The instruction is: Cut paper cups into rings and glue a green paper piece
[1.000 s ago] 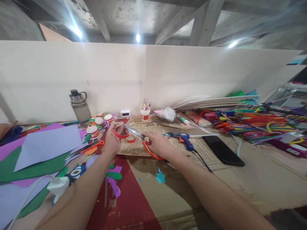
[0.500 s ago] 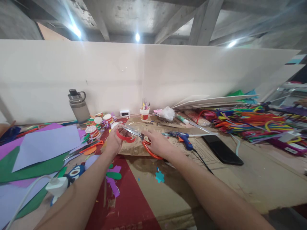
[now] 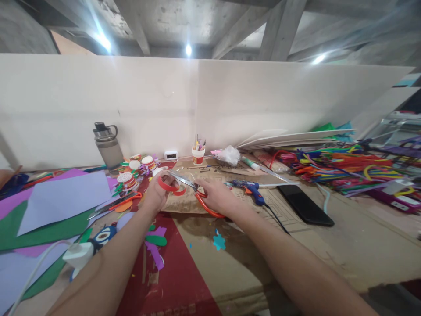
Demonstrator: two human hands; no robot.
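Observation:
Between the fingers of my left hand point(image 3: 156, 192) is a white and red paper piece, probably a cut paper cup. A curled red strip point(image 3: 179, 192) hangs from it toward the right. My right hand point(image 3: 215, 196) grips orange-handled scissors point(image 3: 187, 181), whose blades point left and reach the paper at my left fingertips. The blade tips are partly hidden there. Below my hands, a teal paper flower point(image 3: 219, 241) lies on the cardboard, and purple and green paper pieces point(image 3: 155, 241) lie by my left forearm.
Paper sheets point(image 3: 66, 197) and a second pair of scissors point(image 3: 116, 204) lie left. Decorated cups point(image 3: 127, 181) and a bottle point(image 3: 108, 147) stand behind. To the right are a glue gun point(image 3: 254, 193) with its cord, a phone point(image 3: 305, 205) and piled pipe cleaners point(image 3: 342, 166).
The red strip has shifted slightly left and tilts down more, and the scissors have moved a little with it. Both hands keep their hold.

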